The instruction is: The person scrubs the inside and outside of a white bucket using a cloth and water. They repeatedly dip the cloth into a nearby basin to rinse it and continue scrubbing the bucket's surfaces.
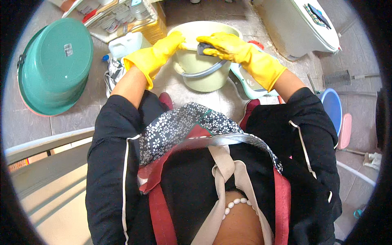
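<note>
A pale green plastic bucket [205,82] stands on the tiled floor before me, its grey carrying handle [211,72] hanging down across the near side. My left hand [172,43], in a yellow rubber glove, grips the bucket's rim on the left. My right hand [228,46], gloved the same way, holds a dark grey scrubbing pad [204,49] against the near side just under the rim. Part of the pad is hidden by the gloved fingers. The inside bottom of the bucket is out of sight.
To the left, a large green plastic tub [61,61] rests tipped over. A white plastic jug [130,44] stands beside a shelf [107,38] of bottles. At right are a light-blue plastic item [245,82], a white fixture [284,30] and a blue basin [332,105].
</note>
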The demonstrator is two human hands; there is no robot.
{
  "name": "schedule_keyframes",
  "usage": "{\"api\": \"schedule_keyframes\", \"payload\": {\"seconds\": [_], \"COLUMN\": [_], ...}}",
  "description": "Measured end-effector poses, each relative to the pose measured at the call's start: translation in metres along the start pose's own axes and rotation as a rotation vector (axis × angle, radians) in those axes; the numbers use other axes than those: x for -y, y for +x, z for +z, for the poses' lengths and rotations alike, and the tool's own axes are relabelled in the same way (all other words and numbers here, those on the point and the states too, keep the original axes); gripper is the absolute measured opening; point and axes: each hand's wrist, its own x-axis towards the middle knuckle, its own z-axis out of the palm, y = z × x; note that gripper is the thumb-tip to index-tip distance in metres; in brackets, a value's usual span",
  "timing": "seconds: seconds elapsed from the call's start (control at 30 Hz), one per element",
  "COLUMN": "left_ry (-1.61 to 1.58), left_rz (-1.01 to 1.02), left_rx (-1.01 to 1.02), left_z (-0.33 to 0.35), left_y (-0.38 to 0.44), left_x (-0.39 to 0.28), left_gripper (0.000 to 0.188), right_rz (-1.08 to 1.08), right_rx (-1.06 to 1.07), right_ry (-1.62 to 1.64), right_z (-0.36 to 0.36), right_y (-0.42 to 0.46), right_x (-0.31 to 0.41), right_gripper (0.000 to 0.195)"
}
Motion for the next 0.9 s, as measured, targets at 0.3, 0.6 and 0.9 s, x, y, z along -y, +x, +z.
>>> {"api": "schedule_keyframes", "payload": {"seconds": [0.3,0.6,0.9], "left_ry": [0.083,1.1,0.062], "left_rz": [0.092,0.212,0.066], "left_rx": [0.186,0.113,0.09], "left_z": [0.005,0.027,0.041], "left_y": [0.002,-0.011,-0.044], "left_x": [-0.011,-0.019,-0.027], "left_gripper": [0.025,0.023,0.032], "right_rz": [-0.09,0.048,0.139], "right_rx": [-0.078,-0.137,-0.051], "right_ry": [0.103,-0.091,-0.167], "right_z": [-0.016,-0.001,0.017], "right_y": [-0.028,-0.029,0.019], "right_x": [-0.029,-0.006,0.036], "right_gripper": [0.04,0.036,0.036]}}
